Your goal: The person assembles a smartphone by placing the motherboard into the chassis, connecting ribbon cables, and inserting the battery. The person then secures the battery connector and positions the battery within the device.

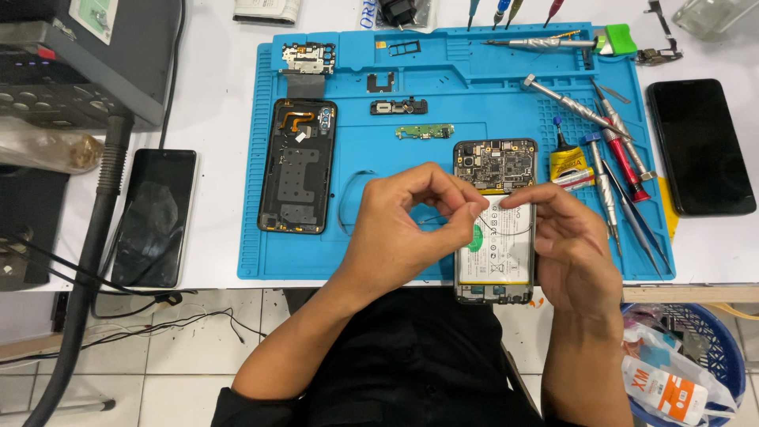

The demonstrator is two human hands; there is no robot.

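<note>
An opened phone body [496,170] lies on the blue work mat [443,111], its circuit board bare at the top and a white battery [498,249] below. My left hand [407,225] and my right hand [573,245] hover just over the battery's upper edge, fingertips pinched together near each other. A thin dark wire or cable loops from my left fingers toward the mat. Whether anything else is pinched between the fingertips is too small to tell. A black phone back frame [298,164] lies further left on the mat.
Several screwdrivers [613,150] and a small yellow glue tube [568,158] lie on the mat's right side. Small boards and brackets [424,130] sit near the top. Two dark phones [154,215] [700,146] flank the mat. A blue bin [688,364] stands at lower right.
</note>
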